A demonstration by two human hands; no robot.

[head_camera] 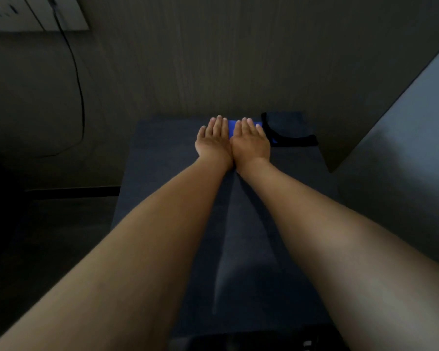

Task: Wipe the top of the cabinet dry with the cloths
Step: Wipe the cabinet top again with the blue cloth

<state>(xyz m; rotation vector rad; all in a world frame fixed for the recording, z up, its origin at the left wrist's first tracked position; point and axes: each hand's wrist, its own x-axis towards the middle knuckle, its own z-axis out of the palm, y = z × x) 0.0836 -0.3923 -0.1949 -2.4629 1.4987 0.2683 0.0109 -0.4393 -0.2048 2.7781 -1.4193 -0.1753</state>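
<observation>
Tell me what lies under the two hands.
A blue cloth shows between the left hand and right hand, flat on the cabinet top. Most of it is covered.

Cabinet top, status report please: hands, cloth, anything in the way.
Left hand and right hand flat, side by side on blue cloth. Cabinet top far edge reached. Black cloth lies just right.

The scene is dim and murky. A faint pale sheen streaks the cabinet top (223,262). Wide-angle bending stretches the soft, blurred edges.
</observation>
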